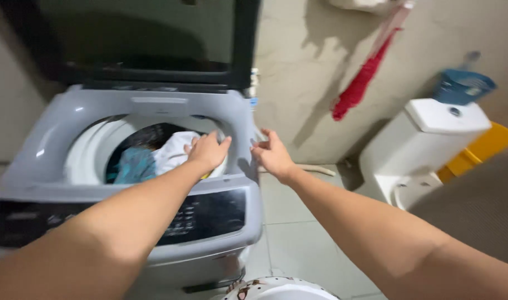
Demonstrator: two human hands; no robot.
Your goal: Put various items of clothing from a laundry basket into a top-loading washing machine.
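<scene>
Tiled bathroom, grey washing machine (70,119), left hand (208,151) fingers spread over laundry (173,151), right hand (272,155) released.

Clothes (154,155) in washer (59,128), toilet (426,144) to its right

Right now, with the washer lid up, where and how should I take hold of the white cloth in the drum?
Grip the bunched upper fold of the white cloth, coming straight down through the drum opening. It lies heaped on top of the teal garment, so its crest is free to pinch. The left hand is already at the rim beside it, fingers spread.
</scene>
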